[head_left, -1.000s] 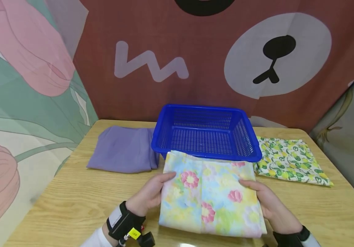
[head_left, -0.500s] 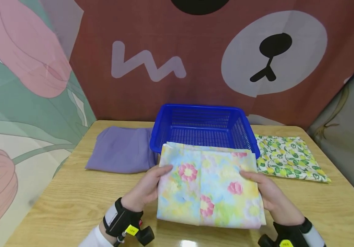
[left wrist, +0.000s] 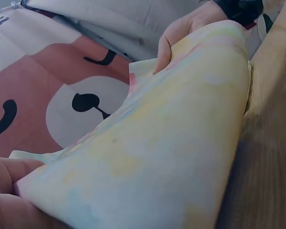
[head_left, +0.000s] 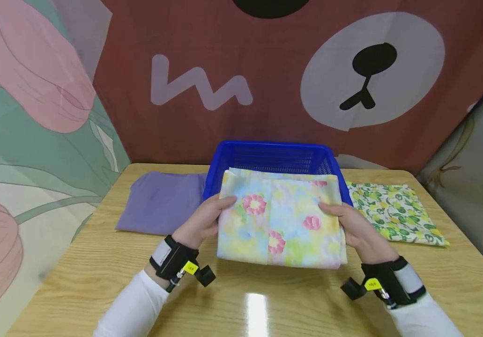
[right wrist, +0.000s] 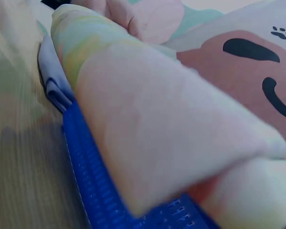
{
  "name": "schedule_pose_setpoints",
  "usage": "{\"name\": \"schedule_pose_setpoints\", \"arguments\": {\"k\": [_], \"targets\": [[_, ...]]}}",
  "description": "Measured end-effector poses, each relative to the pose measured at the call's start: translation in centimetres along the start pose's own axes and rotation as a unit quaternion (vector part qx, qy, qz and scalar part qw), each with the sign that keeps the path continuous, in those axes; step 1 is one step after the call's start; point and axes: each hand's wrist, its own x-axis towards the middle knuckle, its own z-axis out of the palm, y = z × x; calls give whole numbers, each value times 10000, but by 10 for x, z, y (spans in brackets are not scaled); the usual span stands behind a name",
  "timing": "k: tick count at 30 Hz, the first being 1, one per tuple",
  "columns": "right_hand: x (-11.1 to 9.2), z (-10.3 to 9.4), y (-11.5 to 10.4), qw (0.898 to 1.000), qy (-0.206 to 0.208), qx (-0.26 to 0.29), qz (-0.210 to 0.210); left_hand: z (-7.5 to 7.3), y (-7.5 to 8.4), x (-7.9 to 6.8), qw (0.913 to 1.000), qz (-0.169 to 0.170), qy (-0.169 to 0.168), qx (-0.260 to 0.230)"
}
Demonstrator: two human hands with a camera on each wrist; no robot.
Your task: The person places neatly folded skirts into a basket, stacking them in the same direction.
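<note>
The left hand (head_left: 202, 220) and right hand (head_left: 354, 228) gripped opposite edges of the folded floral cloth (head_left: 285, 222), its long axis running between them, the blue basket (head_left: 277, 143) lying just beyond both, neither hand clearly nearer.

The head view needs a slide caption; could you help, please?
Left hand and right hand hold folded flowered cloth, partly hiding a blue basket.
</note>
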Motion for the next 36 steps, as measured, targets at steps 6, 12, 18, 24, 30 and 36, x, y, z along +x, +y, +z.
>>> {"name": "schedule_pose_setpoints", "arguments": {"k": [6, 12, 18, 24, 30, 36], "targets": [[21, 5, -15, 9937, 910, -649, -109, -3, 21, 11, 9977, 286, 357, 501], [29, 11, -32, 9804, 1553, -1048, -607, 1, 42, 22, 9865, 862, 794, 1145], [35, 13, -50, 9728, 1621, -1251, -1081, 9, 58, 29, 9818, 1250, 943, 1079], [44, 16, -65, 9649, 1590, -1200, -1714, 14, 74, 37, 9758, 1686, 1084, 871], [55, 8, -48, 9630, 1719, -1074, -1774, 9, 67, 45, 9674, 1672, 1476, 1204], [62, -11, -31, 9670, 1885, -1090, -1323, -2, 42, 55, 9559, 1449, 1702, 1906]]}}
